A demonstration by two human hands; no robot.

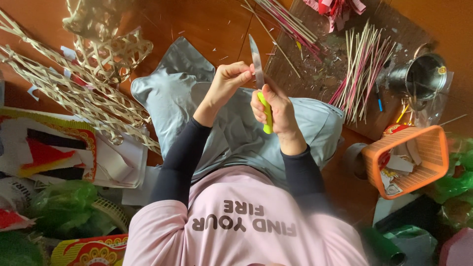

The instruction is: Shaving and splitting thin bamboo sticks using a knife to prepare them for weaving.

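Yellow-handled knife (261, 93) gripped in right hand (276, 106); left hand (231, 79) pinches at blade edge; bamboo sticks (362, 74) crowd right

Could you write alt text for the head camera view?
The right hand grips a yellow-handled knife, and the left hand pinches at its blade above a grey lap. Woven strips and thin sticks lie around.

Woven bamboo lattice (74, 93), orange basket (409, 157), metal pot (419, 76), thin sticks (362, 74).
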